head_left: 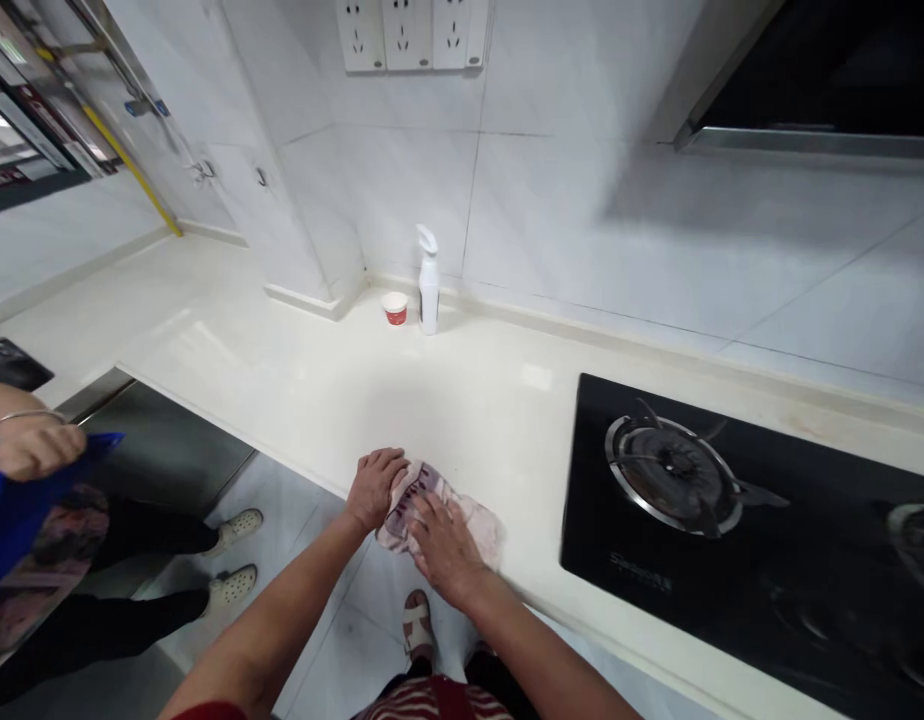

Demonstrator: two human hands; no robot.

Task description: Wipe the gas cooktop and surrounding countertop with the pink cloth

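Observation:
A pale pink cloth (481, 525) with a purple patterned patch lies bunched and partly folded at the front edge of the white countertop (297, 390). My left hand (378, 488) grips its left side, with the fingers curled over the edge of the fabric. On top of the cloth rests my right hand (443, 545), fingers spread and lying flat across the patterned part. The underside of the cloth and the left fingertips are partly hidden.
A white spray bottle (429, 295) and a small red-and-white cup (395, 309) stand by the back wall. At right is a black gas hob (604, 500). On the left, another person's hand (38, 448) holds a blue cloth (38, 500).

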